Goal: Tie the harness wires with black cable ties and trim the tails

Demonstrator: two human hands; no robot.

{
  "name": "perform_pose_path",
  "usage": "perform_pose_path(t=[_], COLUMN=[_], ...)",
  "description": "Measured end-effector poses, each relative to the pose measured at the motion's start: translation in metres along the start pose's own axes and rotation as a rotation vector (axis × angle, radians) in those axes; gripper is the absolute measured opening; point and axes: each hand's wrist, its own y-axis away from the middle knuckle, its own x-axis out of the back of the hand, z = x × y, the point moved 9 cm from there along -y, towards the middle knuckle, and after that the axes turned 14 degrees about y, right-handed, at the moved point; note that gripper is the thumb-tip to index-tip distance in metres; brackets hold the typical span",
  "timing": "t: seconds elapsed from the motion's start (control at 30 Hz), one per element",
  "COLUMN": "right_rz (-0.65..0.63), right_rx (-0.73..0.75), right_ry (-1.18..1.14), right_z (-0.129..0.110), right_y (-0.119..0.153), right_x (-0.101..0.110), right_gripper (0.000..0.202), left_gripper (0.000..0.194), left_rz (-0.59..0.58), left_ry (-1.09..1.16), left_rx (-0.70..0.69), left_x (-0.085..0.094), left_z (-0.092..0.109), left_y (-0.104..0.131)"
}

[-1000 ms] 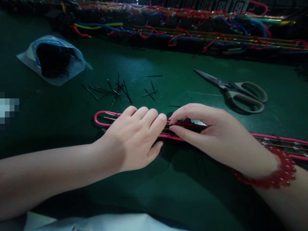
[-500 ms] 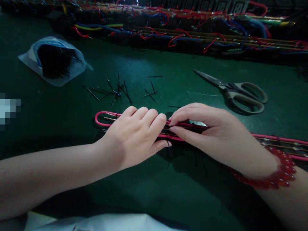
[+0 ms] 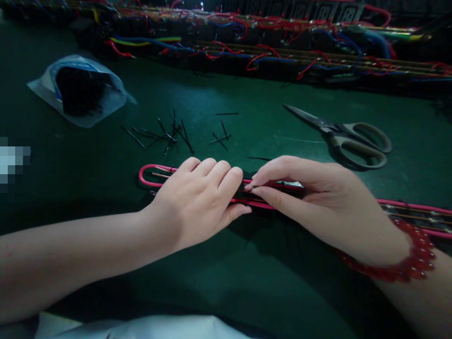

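Holds the wired strip (image 3: 261, 204) across the middle of the green table (image 3: 219, 278), with its pink loop (image 3: 141, 174) at left and the other end beyond the right edge of view. Clamps the left hand (image 3: 201, 200) on it from above, with fingers over the far side and thumb along the near edge, a grip probably meant to stop any slide or roll. Pinches at the strip just beside that with the right hand (image 3: 319, 193), thumb and fingertips together; too dark there to tell of anything held between the tips.

Has loose black ties (image 3: 172, 135) just beyond the left knuckles, presumably for easy reach, and an open bag (image 3: 115, 100) of dark pieces farther to the left. Has scissors (image 3: 335, 129) beyond the right hand, apart from the strip, with blades toward the upper left. Meets a far limit in the wired assembly (image 3: 243, 49) along the back. Leaves most room for the forearms on the near side, down to the white cloth (image 3: 169, 328) at the bottom edge.
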Motion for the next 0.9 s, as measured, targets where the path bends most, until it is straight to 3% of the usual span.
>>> perform_pose_path(t=[0.37,0.9], right_rz=[0.001,0.038], right_rx=[0.025,0.052], right_ry=[0.021,0.002], right_z=[-0.0021,-0.0012], right_y=[0.0004,0.0014], right_x=[0.0001,0.0023], right_gripper=[0.004,0.005], left_gripper=[0.036,0.047], left_rz=[0.006,0.046], left_ry=[0.004,0.021], left_rx=[0.012,-0.002], left_x=[0.0002,0.0008], left_z=[-0.0013,-0.002], left_y=[-0.0008,-0.0002])
